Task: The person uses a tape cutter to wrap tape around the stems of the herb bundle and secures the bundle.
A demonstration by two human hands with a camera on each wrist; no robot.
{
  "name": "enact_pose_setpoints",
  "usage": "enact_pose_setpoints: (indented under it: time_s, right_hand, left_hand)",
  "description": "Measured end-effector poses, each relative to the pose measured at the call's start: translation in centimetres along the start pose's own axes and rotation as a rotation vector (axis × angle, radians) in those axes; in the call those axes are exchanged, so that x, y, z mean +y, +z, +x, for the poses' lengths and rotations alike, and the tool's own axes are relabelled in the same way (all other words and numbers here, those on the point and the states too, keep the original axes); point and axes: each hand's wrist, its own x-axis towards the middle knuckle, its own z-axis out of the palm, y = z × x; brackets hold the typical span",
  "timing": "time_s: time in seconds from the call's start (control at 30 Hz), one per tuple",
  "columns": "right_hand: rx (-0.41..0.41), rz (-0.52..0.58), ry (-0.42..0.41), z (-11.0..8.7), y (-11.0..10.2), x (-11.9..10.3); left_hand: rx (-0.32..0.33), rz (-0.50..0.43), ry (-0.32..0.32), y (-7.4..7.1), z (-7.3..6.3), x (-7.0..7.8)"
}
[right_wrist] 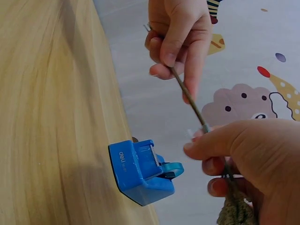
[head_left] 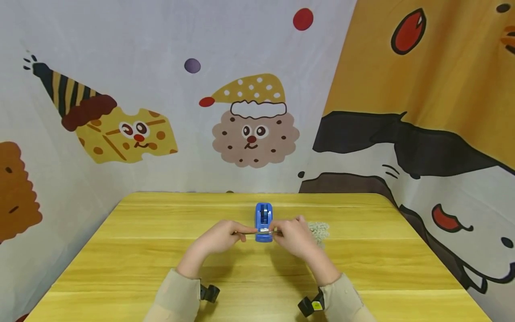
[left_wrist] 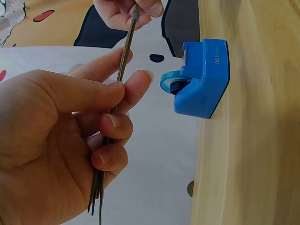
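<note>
A thin bundle of brown-green stems (left_wrist: pixel 124 60) runs between both hands, above a blue tape dispenser (head_left: pixel 263 239). My left hand (head_left: pixel 219 235) pinches it with thumb and fingers toward the cut ends, which poke out below the fingers in the left wrist view. Near the flower end, my right hand (head_left: pixel 295 235) grips the same bundle. Small pale flower heads (head_left: pixel 319 230) stick out beyond the right hand. A strip of clear tape (right_wrist: pixel 206 127) sits round the stems by the right thumb and index finger. The right palm hides part of the bunch.
The dispenser, holding a roll of tape (right_wrist: pixel 173 169), stands on the wooden table (head_left: pixel 161 214) just beyond the hands. A cartoon-printed cloth (head_left: pixel 161 89) hangs behind and beside the table. Black wrist cameras (head_left: pixel 210 294) hang under both sleeves.
</note>
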Motion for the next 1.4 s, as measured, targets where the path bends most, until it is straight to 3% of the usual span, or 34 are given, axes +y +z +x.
enact_pose_setpoints:
  time_s: [0.27, 0.8, 1.07, 1.4]
  right_hand:
    - [0.057, 0.015, -0.035, 0.07, 0.08, 0.01]
    - [0.037, 0.122, -0.015, 0.11, -0.14, 0.26]
    - [0.051, 0.117, 0.011, 0.12, -0.08, 0.09]
    - [0.096, 0.110, -0.025, 0.05, -0.05, 0.03]
  left_hand:
    - [0.015, -0.018, -0.008, -0.26, -0.29, 0.29]
    - [0.013, -0.007, -0.014, -0.27, -0.26, 0.33]
    - [0.028, 0.022, -0.010, -0.23, -0.28, 0.55]
    - [0.042, 0.038, -0.022, -0.27, -0.24, 0.49]
